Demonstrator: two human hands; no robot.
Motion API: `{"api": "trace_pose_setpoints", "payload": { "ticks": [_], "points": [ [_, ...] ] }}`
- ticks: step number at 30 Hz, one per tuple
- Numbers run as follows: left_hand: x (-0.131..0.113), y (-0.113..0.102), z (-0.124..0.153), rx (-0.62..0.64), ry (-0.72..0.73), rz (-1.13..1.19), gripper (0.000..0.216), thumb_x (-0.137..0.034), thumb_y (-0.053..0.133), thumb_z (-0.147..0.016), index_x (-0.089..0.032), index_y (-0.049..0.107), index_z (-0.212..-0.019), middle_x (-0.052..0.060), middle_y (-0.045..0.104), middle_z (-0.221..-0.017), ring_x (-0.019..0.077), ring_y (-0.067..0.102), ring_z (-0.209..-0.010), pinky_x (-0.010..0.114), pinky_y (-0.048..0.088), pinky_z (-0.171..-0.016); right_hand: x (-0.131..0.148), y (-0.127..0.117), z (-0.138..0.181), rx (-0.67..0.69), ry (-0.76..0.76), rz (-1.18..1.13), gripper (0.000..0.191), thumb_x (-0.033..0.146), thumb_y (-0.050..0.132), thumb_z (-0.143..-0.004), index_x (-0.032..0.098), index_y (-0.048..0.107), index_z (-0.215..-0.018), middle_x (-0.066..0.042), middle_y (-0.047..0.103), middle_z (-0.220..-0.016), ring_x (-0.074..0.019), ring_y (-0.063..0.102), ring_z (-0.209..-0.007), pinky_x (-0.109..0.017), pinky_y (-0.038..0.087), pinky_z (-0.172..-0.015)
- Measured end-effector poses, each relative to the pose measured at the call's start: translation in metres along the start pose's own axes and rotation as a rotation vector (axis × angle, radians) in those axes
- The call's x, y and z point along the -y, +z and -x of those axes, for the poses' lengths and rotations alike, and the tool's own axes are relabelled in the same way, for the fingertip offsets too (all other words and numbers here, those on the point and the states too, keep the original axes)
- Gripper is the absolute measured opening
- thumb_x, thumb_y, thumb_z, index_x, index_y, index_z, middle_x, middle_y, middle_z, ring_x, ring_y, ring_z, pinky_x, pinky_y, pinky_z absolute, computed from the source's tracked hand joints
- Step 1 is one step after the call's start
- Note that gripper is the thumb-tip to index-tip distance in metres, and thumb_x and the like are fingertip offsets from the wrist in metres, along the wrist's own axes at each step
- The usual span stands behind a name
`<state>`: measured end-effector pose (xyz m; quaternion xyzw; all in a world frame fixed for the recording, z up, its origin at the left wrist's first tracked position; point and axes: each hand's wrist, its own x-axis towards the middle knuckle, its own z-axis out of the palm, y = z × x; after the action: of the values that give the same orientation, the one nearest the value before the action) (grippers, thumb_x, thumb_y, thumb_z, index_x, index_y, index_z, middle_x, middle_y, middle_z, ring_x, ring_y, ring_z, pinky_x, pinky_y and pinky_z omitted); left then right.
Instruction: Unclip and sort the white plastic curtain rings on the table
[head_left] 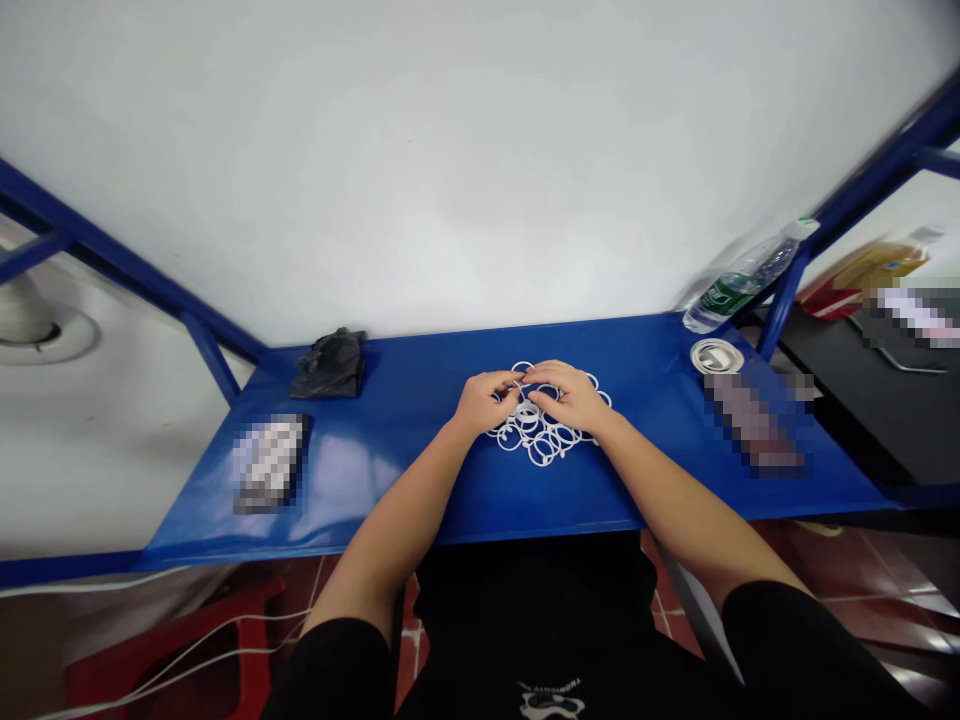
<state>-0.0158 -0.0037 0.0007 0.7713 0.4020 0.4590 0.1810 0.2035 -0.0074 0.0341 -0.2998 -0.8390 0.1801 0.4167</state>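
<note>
A loose pile of white plastic rings (541, 448), several with small tabs on their rims, lies on the blue tabletop (420, 480). Over the far part of this pile, my left hand (480, 402) is closed in a pinch, thumb and fingers curled inward. My right hand (570, 395) meets it from the other side, its fingers bent and their tips almost touching those of the left. Between the fingertips shows part of one white ring (523, 366), which both hands appear to grip. The fingers cover some of the rings beneath.
A crumpled black plastic bag (330, 365) sits at the back left, with a pixelated object (271, 463) before it. On the right stand a tilted water bottle (742, 280), a coiled white cable (716, 356) and another pixelated item (754, 425). Blue frame bars (210, 350) flank the table.
</note>
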Motion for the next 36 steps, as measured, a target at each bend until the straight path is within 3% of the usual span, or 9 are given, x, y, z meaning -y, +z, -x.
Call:
{"api": "trace_pose_setpoints", "payload": {
  "ticks": [6,9,15,22,26,31,36],
  "points": [
    [-0.001,0.002,-0.002,-0.067,-0.085,0.053,0.028,-0.019,0.070,-0.083,-0.022,0.078,-0.110,0.000,0.078,-0.077,0.0147,0.073,-0.071,0.027,0.059,-0.073,0.003,0.000,0.000,0.036,-0.003,0.028,0.025,0.034,0.061,-0.099,0.032,0.073,-0.121,-0.003,0.078,-0.124,-0.0268,0.066,-0.131,-0.054,0.052,-0.113],
    [-0.001,0.003,-0.003,-0.112,-0.143,0.061,0.023,-0.022,0.070,-0.084,-0.021,0.078,-0.105,0.000,0.077,-0.077,0.0122,0.069,-0.064,0.026,0.056,-0.068,0.005,-0.002,-0.002,0.017,-0.031,0.054,0.020,0.036,0.064,-0.097,0.032,0.074,-0.114,-0.003,0.078,-0.124,-0.0279,0.068,-0.127,-0.058,0.052,-0.111],
    [0.004,0.002,-0.005,-0.156,-0.247,0.086,0.019,-0.031,0.070,-0.088,-0.023,0.083,-0.100,-0.007,0.057,-0.051,0.0086,0.048,-0.047,0.024,0.047,-0.056,0.000,-0.024,-0.006,-0.128,0.039,0.193,0.017,0.037,0.064,-0.098,0.029,0.077,-0.106,-0.005,0.079,-0.117,-0.0291,0.071,-0.114,-0.056,0.053,-0.105],
    [0.012,0.003,-0.008,-0.193,-0.264,0.132,0.023,-0.042,0.074,-0.088,-0.022,0.085,-0.093,0.002,0.076,-0.075,0.0123,0.063,-0.059,0.026,0.054,-0.060,-0.033,-0.058,0.001,-0.352,0.279,0.346,0.020,0.039,0.061,-0.099,0.026,0.077,-0.102,-0.007,0.080,-0.107,-0.0299,0.072,-0.106,-0.051,0.054,-0.101],
    [0.011,0.002,-0.008,-0.213,-0.282,0.140,0.022,-0.041,0.073,-0.088,-0.023,0.085,-0.093,0.002,0.077,-0.078,0.0120,0.063,-0.060,0.026,0.053,-0.058,-0.049,-0.054,0.005,-0.286,0.327,0.391,0.020,0.039,0.063,-0.096,0.025,0.078,-0.102,-0.008,0.081,-0.105,-0.0310,0.071,-0.104,-0.052,0.055,-0.098],
    [0.010,0.000,-0.008,-0.249,-0.330,0.118,0.018,-0.036,0.074,-0.086,-0.022,0.085,-0.089,-0.002,0.068,-0.061,0.0110,0.058,-0.054,0.025,0.051,-0.057,-0.056,-0.038,0.007,-0.107,0.308,0.361,0.021,0.037,0.064,-0.095,0.023,0.078,-0.103,-0.009,0.080,-0.105,-0.0314,0.071,-0.104,-0.053,0.054,-0.099],
    [0.011,-0.001,-0.009,-0.283,-0.349,0.106,0.014,-0.026,0.071,-0.081,-0.021,0.082,-0.087,-0.001,0.073,-0.070,0.0131,0.066,-0.063,0.026,0.053,-0.063,-0.057,-0.033,0.008,-0.051,0.293,0.343,0.024,0.039,0.063,-0.096,0.023,0.078,-0.106,-0.009,0.080,-0.109,-0.0322,0.070,-0.107,-0.054,0.054,-0.099]
  ]
}}
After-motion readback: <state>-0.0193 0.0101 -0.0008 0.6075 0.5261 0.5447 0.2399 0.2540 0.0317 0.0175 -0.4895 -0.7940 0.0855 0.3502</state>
